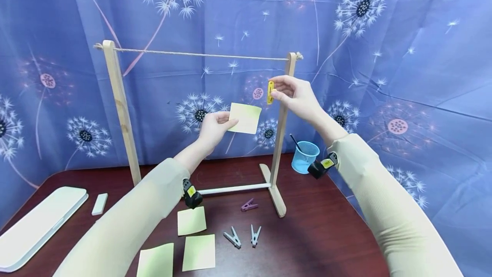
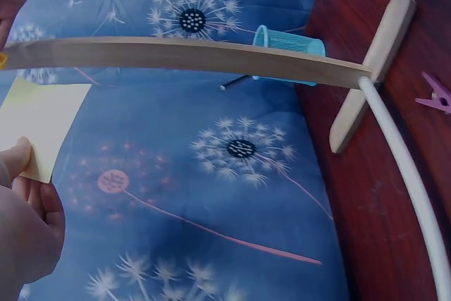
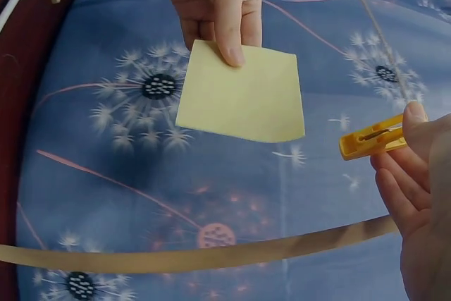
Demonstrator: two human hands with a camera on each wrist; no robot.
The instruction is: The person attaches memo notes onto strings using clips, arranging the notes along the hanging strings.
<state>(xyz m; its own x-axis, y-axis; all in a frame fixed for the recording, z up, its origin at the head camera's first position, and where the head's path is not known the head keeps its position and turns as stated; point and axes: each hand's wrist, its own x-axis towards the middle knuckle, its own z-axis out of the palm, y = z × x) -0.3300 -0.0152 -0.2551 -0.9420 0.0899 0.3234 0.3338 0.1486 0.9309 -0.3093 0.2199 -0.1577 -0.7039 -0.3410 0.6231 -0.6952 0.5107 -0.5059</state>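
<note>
In the head view my left hand pinches a yellow sticky note by its left edge, below the rope. My right hand holds a yellow clothespin between thumb and fingers, in front of the right post. The right wrist view shows the note flat under the left thumb, with the yellow clothespin a short way off, not touching it. In the left wrist view the left hand grips the note at its lower edge.
On the table lie a purple clothespin, two grey clothespins and several sticky notes. A blue mesh cup stands behind the right post. A white case and a small white block are at the left.
</note>
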